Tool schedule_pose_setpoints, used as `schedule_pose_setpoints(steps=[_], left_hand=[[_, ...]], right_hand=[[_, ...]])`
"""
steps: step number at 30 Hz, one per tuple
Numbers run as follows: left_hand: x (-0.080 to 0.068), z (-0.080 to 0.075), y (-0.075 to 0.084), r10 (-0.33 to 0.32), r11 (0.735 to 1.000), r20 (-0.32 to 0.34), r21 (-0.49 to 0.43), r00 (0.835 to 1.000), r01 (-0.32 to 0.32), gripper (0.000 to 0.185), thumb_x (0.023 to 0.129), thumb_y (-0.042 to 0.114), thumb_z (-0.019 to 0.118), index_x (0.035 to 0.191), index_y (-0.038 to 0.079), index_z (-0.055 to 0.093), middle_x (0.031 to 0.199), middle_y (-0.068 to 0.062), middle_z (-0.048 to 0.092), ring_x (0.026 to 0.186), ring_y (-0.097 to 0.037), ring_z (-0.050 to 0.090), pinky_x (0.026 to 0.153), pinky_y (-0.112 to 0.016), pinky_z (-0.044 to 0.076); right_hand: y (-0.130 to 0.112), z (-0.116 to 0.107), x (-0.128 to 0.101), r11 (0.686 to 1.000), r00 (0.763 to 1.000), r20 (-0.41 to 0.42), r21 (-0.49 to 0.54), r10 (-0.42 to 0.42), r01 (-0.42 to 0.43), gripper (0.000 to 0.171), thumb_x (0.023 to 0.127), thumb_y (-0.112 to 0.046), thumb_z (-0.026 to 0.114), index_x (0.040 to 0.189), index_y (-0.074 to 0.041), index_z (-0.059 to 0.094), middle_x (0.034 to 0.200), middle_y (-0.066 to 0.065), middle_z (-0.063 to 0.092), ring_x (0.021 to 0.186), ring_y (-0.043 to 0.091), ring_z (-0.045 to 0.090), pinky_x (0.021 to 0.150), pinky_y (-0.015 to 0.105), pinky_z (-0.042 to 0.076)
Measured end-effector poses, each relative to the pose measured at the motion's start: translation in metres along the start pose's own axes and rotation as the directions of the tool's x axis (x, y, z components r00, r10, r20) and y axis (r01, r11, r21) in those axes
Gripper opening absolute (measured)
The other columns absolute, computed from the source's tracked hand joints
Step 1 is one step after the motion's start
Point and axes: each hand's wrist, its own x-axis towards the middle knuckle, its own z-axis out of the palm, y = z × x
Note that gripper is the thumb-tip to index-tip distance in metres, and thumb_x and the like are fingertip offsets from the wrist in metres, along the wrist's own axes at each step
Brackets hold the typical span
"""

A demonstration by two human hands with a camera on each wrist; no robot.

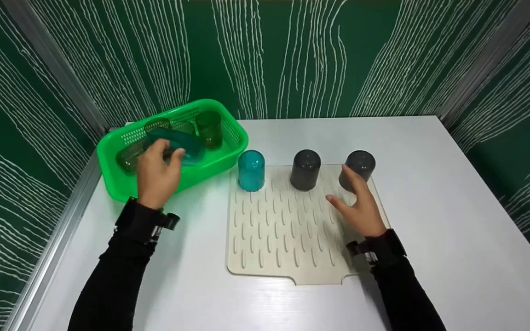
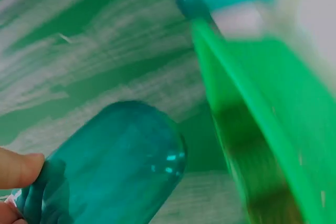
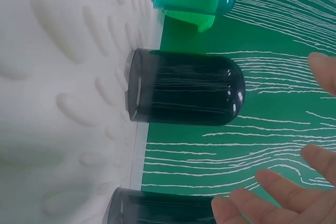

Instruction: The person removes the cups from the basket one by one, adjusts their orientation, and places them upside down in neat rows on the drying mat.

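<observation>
Your left hand (image 1: pixel 157 174) reaches into the green basket (image 1: pixel 122 181) at the back left of the white bench (image 1: pixel 430 230), its fingers (image 2: pixel 18 169) curled round a teal cup (image 2: pixel 113 169) that lies tilted on its side among olive-green cups (image 1: pixel 210 128). Your right hand (image 1: pixel 360 207) hovers over the cream drying mat (image 1: pixel 283 239) with fingers (image 3: pixel 273 190) straight and spread, holding nothing, just beside the right dark grey cup (image 1: pixel 359 168). That cup stands upside down on the mat's far edge, in a row with a second dark grey cup (image 1: pixel 305 170) and another teal cup (image 1: pixel 251 170).
</observation>
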Motion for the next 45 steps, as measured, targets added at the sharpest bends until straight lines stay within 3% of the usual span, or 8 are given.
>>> schedule_pose_setpoints(steps=[5, 7, 13, 16, 20, 26, 34, 45], left_hand=[[-0.011, 0.016, 0.017, -0.027, 0.964, 0.129, -0.260, 0.991, 0.061, 0.013, 0.094, 0.008, 0.065, 0.093, -0.003, 0.057, 0.075, -0.007, 0.053, 0.068, -0.016, 0.045, 0.067, -0.027, 0.034], [-0.016, 0.023, 0.023, -0.063, 0.929, 0.189, -0.347, 0.980, 0.127, 0.011, 0.093, 0.006, 0.065, 0.092, -0.002, 0.058, 0.075, -0.002, 0.051, 0.067, -0.013, 0.043, 0.065, -0.024, 0.035], [-0.035, 0.052, 0.037, -0.169, 0.790, 0.309, -0.525, 0.936, 0.316, 0.010, 0.092, 0.005, 0.066, 0.097, -0.003, 0.063, 0.086, -0.001, 0.065, 0.081, -0.009, 0.060, 0.076, -0.023, 0.049], [-0.047, 0.067, 0.041, -0.178, 0.744, 0.367, -0.557, 0.913, 0.368, 0.013, 0.092, 0.005, 0.066, 0.101, -0.004, 0.064, 0.090, -0.003, 0.067, 0.085, -0.010, 0.062, 0.079, -0.024, 0.052], [-0.063, 0.084, 0.044, -0.157, 0.725, 0.439, -0.557, 0.885, 0.405, 0.018, 0.093, 0.010, 0.066, 0.104, -0.004, 0.063, 0.094, -0.005, 0.067, 0.085, -0.011, 0.061, 0.079, -0.026, 0.051], [-0.082, 0.100, 0.047, -0.149, 0.671, 0.516, -0.573, 0.844, 0.470, 0.020, 0.095, 0.014, 0.065, 0.103, -0.003, 0.060, 0.094, -0.004, 0.065, 0.087, -0.012, 0.059, 0.081, -0.028, 0.050], [-0.095, 0.110, 0.054, -0.117, 0.519, 0.550, -0.676, 0.827, 0.523, 0.023, 0.095, 0.014, 0.064, 0.108, -0.005, 0.059, 0.091, 0.002, 0.066, 0.087, -0.010, 0.062, 0.081, -0.027, 0.051], [-0.101, 0.125, 0.050, -0.169, 0.352, 0.597, -0.707, 0.784, 0.614, 0.024, 0.098, 0.011, 0.058, 0.114, -0.007, 0.056, 0.098, -0.001, 0.068, 0.091, -0.008, 0.064, 0.086, -0.024, 0.053]], right_hand=[[-0.006, 0.004, 0.001, 0.999, 0.999, 0.003, 0.007, -0.044, 0.044, 0.076, 0.086, -0.007, 0.074, 0.151, -0.002, 0.034, 0.155, 0.022, 0.034, 0.144, 0.038, 0.032, 0.112, 0.056, 0.034], [-0.009, 0.005, 0.000, 0.998, 0.998, 0.010, 0.007, -0.059, 0.059, 0.076, 0.086, -0.007, 0.074, 0.151, -0.003, 0.034, 0.155, 0.022, 0.034, 0.144, 0.038, 0.032, 0.112, 0.056, 0.034], [-0.023, 0.009, -0.003, 0.995, 0.994, 0.043, 0.021, -0.101, 0.100, 0.078, 0.085, -0.007, 0.075, 0.151, -0.005, 0.034, 0.155, 0.019, 0.034, 0.144, 0.031, 0.033, 0.111, 0.049, 0.035], [-0.031, 0.009, -0.005, 0.990, 0.988, 0.076, 0.048, -0.137, 0.133, 0.080, 0.084, -0.006, 0.076, 0.152, -0.006, 0.033, 0.156, 0.017, 0.034, 0.145, 0.017, 0.032, 0.113, 0.032, 0.036], [-0.039, 0.011, -0.008, 0.976, 0.973, 0.115, 0.107, -0.200, 0.188, 0.082, 0.082, -0.002, 0.076, 0.152, -0.005, 0.032, 0.156, 0.018, 0.033, 0.143, 0.001, 0.030, 0.110, 0.015, 0.034], [-0.051, 0.014, -0.012, 0.953, 0.941, 0.185, 0.164, -0.282, 0.254, 0.087, 0.079, -0.001, 0.079, 0.151, 0.000, 0.031, 0.157, 0.020, 0.031, 0.144, 0.002, 0.030, 0.111, 0.019, 0.037], [-0.057, 0.018, -0.015, 0.938, 0.905, 0.274, 0.214, -0.325, 0.272, 0.089, 0.076, -0.007, 0.083, 0.150, -0.003, 0.035, 0.158, 0.016, 0.031, 0.142, 0.008, 0.036, 0.107, 0.020, 0.042], [-0.056, 0.030, -0.015, 0.898, 0.890, 0.215, 0.285, -0.401, 0.336, 0.089, 0.067, 0.014, 0.082, 0.143, 0.012, 0.036, 0.146, 0.032, 0.038, 0.141, 0.008, 0.038, 0.108, 0.018, 0.041]])
